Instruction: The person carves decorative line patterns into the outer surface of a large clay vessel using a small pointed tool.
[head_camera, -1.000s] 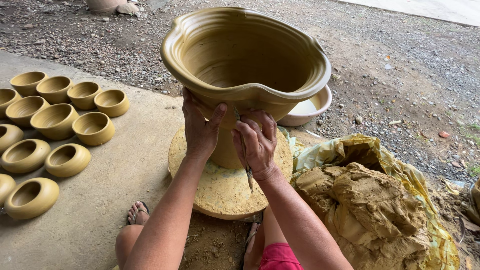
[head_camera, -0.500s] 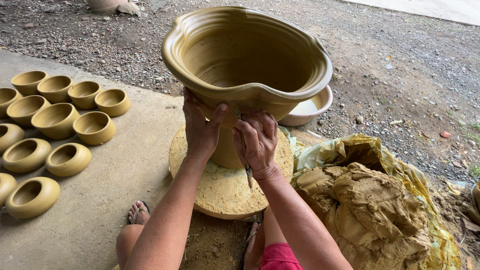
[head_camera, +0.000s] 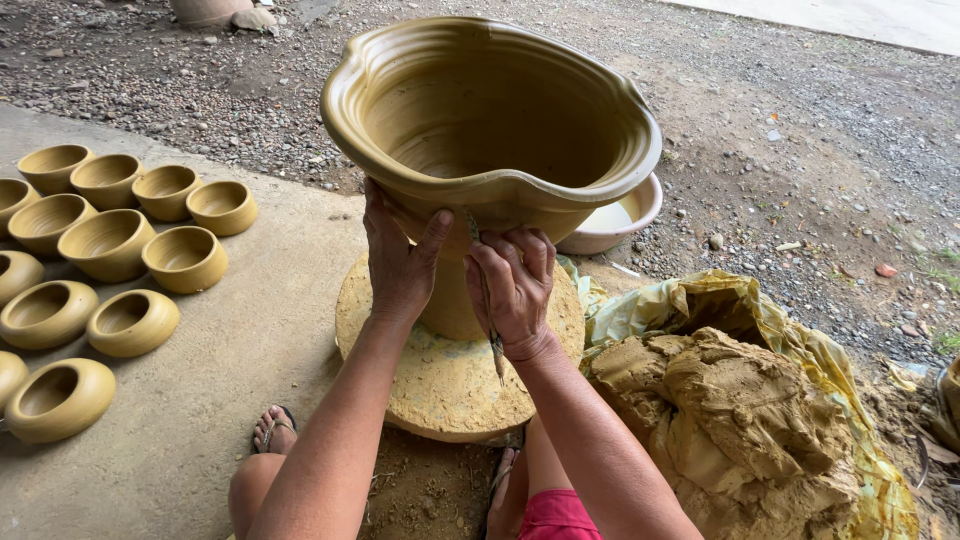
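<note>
Two hands are working the outside wall of a large, wet, olive-brown clay pot with a wavy flared rim (head_camera: 490, 120), which is standing on a round, clay-caked wheel disc (head_camera: 450, 375) between your knees. Your left hand (head_camera: 400, 255) is lying flat and open against the pot just under the rim, steadying it. Your right hand (head_camera: 515, 290) is curling closed around a thin, dark pointed stick (head_camera: 488, 300), pressing its upper end to the wall beside your left thumb. Over the last second, both hands are barely shifting; the pot appears to be turning slightly, suggesting slow finishing work. To your left, small clay bowls (head_camera: 110, 245) are sitting in rows on the concrete slab (head_camera: 230, 380); to your right, a lump of raw clay (head_camera: 750, 420) is resting on yellow plastic sheeting (head_camera: 700, 300).
</note>
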